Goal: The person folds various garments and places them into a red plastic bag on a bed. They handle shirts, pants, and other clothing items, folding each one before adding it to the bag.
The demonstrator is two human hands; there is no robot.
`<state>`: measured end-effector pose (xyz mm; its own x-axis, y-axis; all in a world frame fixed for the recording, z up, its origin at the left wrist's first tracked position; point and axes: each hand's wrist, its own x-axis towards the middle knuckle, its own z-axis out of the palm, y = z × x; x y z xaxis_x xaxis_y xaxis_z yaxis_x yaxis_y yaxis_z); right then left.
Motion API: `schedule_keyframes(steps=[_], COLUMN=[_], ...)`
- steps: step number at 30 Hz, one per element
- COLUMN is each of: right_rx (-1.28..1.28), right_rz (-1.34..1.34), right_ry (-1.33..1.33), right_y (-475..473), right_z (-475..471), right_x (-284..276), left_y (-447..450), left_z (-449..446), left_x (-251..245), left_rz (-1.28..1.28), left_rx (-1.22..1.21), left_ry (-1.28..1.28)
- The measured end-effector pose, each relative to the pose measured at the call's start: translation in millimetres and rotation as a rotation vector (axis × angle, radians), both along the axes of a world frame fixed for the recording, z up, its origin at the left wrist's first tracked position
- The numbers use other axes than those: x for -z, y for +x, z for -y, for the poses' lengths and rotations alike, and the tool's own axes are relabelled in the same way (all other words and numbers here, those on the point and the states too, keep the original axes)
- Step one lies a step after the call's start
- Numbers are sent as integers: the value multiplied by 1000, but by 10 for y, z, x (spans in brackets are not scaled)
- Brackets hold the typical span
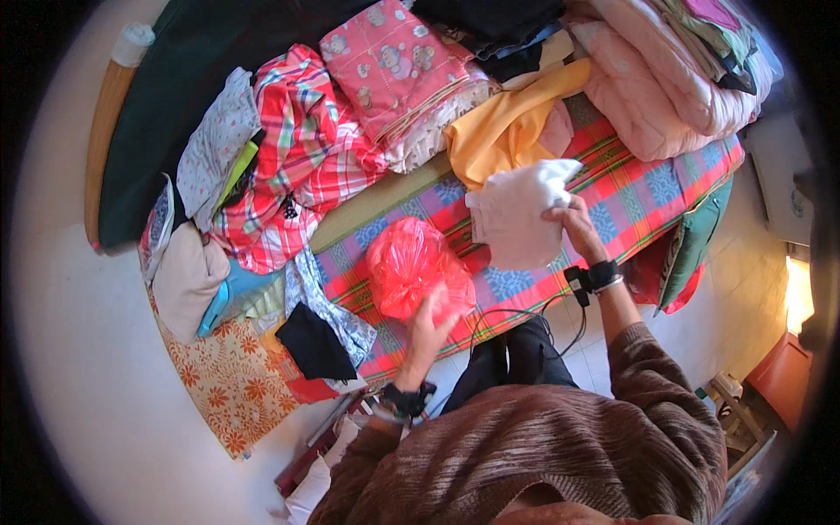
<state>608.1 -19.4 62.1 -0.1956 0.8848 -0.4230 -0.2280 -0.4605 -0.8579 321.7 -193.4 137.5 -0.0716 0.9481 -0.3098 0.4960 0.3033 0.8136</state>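
My right hand [574, 220] grips the edge of a white cloth [518, 220], which hangs over the multicoloured plaid bed cover [604, 170]. On the bed lies a red plastic bag [417, 262], bunched up, with contents that I cannot make out. My left hand [430, 328] is at the near side of this bag, fingers apart and partly against the plastic; whether it grips the bag does not show. Just beyond the white cloth lies a crumpled yellow-orange cloth [505, 131].
Along the far side lie a red plaid cloth [289, 131], a folded pink printed blanket [394, 65] and a thick pale pink quilt [656, 85]. A black cloth [316, 341] and an orange floral cloth [223, 387] are at the left. A thin black cable [505, 310] runs near my legs.
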Motion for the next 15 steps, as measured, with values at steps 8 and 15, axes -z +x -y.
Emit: schedule_keyframes(steps=[8, 15], right_rx=[-909, -697], right_rz=[118, 544], right_ry=[484, 788], right_y=[-671, -670], right_z=[380, 377], right_x=[-1862, -2616], left_y=[-32, -247], left_z=[-832, -428], left_x=[-775, -1219], left_rz=[-222, 519], left_rx=[331, 29], left_ry=[671, 130])
